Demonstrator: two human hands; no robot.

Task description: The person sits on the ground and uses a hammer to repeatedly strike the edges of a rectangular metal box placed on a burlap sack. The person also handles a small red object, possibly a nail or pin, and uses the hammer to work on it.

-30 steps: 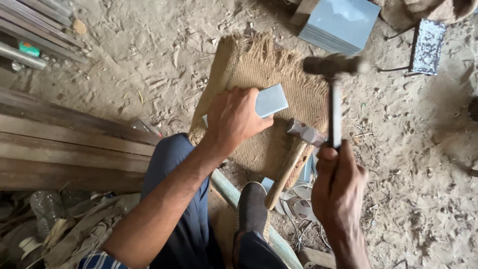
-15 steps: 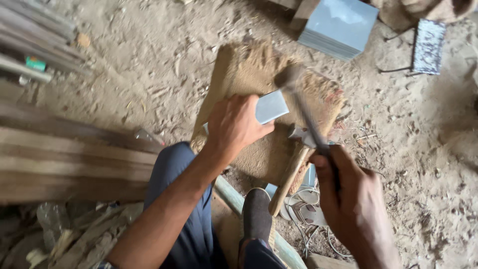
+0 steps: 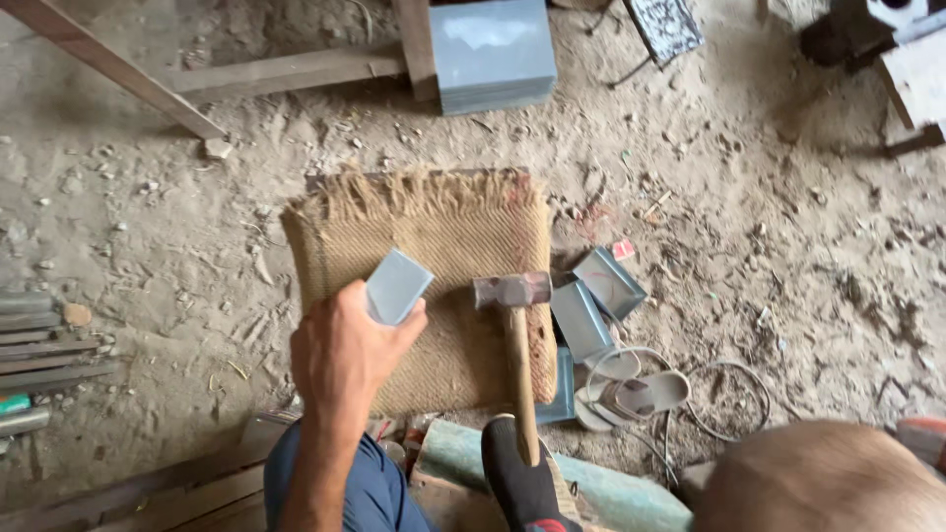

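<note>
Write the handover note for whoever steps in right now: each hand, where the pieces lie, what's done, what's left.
Left hand: grips a small grey metal sheet piece on the burlap mat.
Right hand: out of view; it holds nothing visible.
Hammer: lies on the mat, head just right of the piece, handle pointing back toward the person.
Done: a few shaped grey pieces lie on the ground at the mat's right edge.
Left: the stack of flat grey sheets beyond the mat looks unworked; the held piece still appears flat.

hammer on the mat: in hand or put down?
Put down. The hammer lies flat on the burlap mat, no hand on its handle. The left hand holds a grey metal piece beside it.
</note>
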